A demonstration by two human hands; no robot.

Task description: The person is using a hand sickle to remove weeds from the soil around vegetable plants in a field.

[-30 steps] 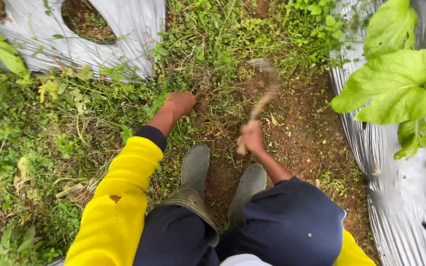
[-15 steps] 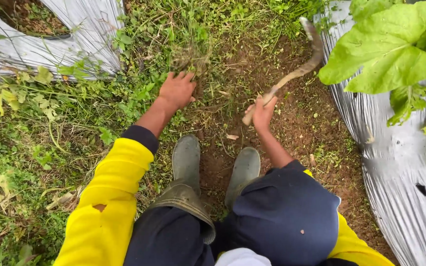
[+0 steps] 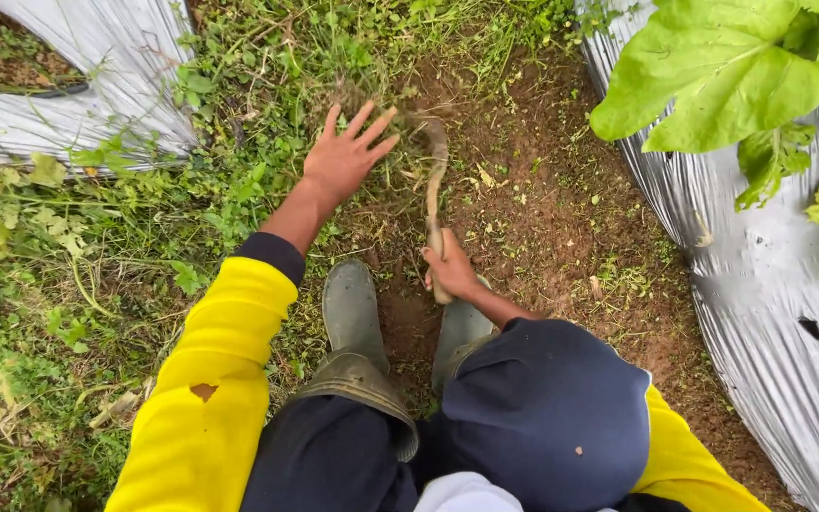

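**Brown soil, green weeds: hands at the furrow**

Head view. I see the left hand (image 3: 345, 156) with fingers spread wide, palm down, over a clump of weeds (image 3: 372, 100) at the edge of the bare soil strip (image 3: 542, 199); its grip holds nothing that I can make out, at most brushing the stems. The right hand (image 3: 449, 270) has its grip wrapped tight round the wooden handle of a curved hand sickle (image 3: 435, 180), whose blade end lies low at the weed roots, just beside the left fingertips. Two rubber boots (image 3: 353, 308) stand directly below the tool. Silver plastic mulch (image 3: 770, 313) flanks the furrow on both sides, with broad leaves (image 3: 722, 76) overhanging at right.

Risk, my judgement: the blade works close to the open left hand, so a slip on a tough root could catch the fingers. A pull toward the body could reach the boots. A wide swing might tear the mulch.
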